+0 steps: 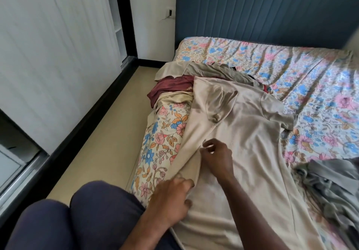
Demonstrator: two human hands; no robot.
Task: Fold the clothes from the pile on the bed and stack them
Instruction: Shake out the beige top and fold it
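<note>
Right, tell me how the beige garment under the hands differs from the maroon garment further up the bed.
The large beige garment is spread out along the bed; the maroon garment lies bunched at the mattress edge. Both hands are on the beige one, the left hand gripping its edge and the right hand pinching a fold; nobody touches the maroon one. The beige one partly covers the maroon one. Both are unfolded.

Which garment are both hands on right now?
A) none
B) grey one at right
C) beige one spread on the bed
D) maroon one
C: the left hand and right hand both grip the edge of the beige garment.
</note>
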